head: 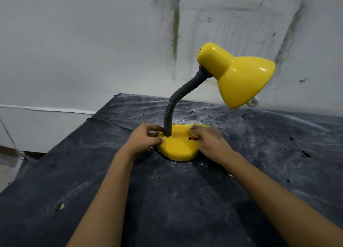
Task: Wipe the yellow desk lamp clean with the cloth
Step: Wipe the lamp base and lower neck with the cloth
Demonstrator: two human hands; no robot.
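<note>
The yellow desk lamp stands on a dark table, its round base [176,146] in the middle of the view. A grey flexible neck [173,105] curves up to the yellow shade [239,76], which points down and right. A red switch [192,138] sits on the base. My left hand [146,137] grips the left rim of the base, fingers near the foot of the neck. My right hand [207,139] presses a pale yellow cloth [199,126] onto the right side of the base; most of the cloth is hidden under the fingers.
The table [185,200] is covered by a worn black sheet with small holes and white scuffs. A stained white wall [92,51] rises right behind it. A thin black cable [107,120] runs off the table's left edge. The floor lies lower left.
</note>
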